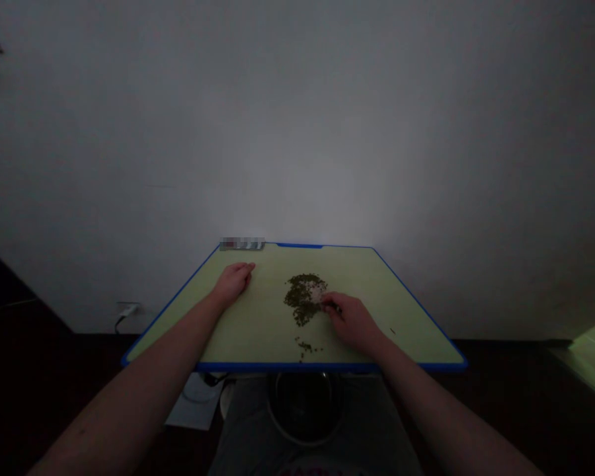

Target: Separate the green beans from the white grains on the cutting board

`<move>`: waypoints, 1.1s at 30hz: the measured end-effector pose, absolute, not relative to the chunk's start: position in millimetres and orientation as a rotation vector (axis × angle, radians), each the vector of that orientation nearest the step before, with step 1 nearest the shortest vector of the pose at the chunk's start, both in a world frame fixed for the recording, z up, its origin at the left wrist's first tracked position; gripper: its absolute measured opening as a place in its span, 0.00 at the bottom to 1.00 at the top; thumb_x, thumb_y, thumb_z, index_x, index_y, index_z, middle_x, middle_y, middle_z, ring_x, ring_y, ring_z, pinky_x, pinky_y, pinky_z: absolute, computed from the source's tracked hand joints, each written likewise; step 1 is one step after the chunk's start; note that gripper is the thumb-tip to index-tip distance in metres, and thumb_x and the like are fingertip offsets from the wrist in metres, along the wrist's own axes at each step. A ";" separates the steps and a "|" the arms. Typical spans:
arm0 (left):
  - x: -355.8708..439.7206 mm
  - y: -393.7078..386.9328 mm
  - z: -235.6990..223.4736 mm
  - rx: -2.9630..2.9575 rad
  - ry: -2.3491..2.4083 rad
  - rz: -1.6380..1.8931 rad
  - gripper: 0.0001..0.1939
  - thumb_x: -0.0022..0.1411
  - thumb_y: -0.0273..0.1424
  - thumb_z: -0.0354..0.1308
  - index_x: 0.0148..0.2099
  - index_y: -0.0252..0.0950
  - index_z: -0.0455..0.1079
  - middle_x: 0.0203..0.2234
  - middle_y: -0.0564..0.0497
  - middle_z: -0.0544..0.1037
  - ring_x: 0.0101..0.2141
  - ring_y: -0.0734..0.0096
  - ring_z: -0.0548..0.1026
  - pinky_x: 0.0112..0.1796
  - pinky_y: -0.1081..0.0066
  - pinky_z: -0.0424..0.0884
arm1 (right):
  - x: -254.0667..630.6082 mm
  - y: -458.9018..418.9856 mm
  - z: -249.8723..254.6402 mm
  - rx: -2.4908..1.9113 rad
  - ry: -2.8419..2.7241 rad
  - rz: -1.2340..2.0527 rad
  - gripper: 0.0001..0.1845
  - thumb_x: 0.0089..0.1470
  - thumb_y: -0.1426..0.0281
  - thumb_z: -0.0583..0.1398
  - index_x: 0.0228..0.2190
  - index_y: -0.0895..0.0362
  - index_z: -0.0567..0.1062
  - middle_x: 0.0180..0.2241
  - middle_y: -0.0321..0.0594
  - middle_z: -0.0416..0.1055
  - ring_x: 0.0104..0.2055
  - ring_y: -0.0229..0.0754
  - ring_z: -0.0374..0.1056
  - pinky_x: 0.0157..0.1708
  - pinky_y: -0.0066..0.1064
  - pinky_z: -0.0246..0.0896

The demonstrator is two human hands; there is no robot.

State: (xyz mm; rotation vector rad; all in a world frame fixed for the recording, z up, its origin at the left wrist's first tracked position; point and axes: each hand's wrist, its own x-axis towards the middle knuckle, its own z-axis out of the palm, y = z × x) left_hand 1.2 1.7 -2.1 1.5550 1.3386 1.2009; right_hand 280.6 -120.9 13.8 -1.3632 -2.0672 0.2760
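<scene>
While left hand (232,281) rests, right fingers (328,299) touch grains (297,295).

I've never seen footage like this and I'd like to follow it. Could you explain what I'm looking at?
There is no machine here, just a person's two bare hands. The single picture comes from a camera worn on their head, looking forward and down.

In front of them is a pale yellow-green board with a blue rim. On it lies a loose patch of small, dark greenish-brown bits, with a few strays nearer the person. The right hand has its fingers at the patch's right side; whether they pinch anything is too dim to tell. The left hand is on the left part of the board, fingers curled, near a blurred, flat oblong object at the far edge. Below the near edge is a round, dark bowl with a shiny rim.
</scene>
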 end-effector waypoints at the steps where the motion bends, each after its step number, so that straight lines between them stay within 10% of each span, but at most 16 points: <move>1: 0.9 2.5 -2.9 1.558 1.335 1.203 0.21 0.52 0.44 0.50 0.15 0.37 0.57 0.07 0.58 0.57 0.12 0.78 0.55 0.18 0.72 0.52 | 282.2 -121.7 12.3 -1.374 -2.071 0.268 0.11 0.50 0.77 0.53 0.34 0.56 0.72 0.33 0.40 0.72 0.35 0.40 0.66 0.37 0.30 0.57; 33: 0.2 2.3 -2.4 1.586 1.370 1.197 0.20 0.53 0.43 0.49 0.16 0.37 0.58 0.07 0.58 0.58 0.12 0.78 0.56 0.18 0.72 0.53 | 281.5 -122.6 -5.5 -1.267 -2.071 0.200 0.10 0.53 0.75 0.52 0.36 0.58 0.71 0.34 0.43 0.70 0.37 0.42 0.64 0.39 0.34 0.58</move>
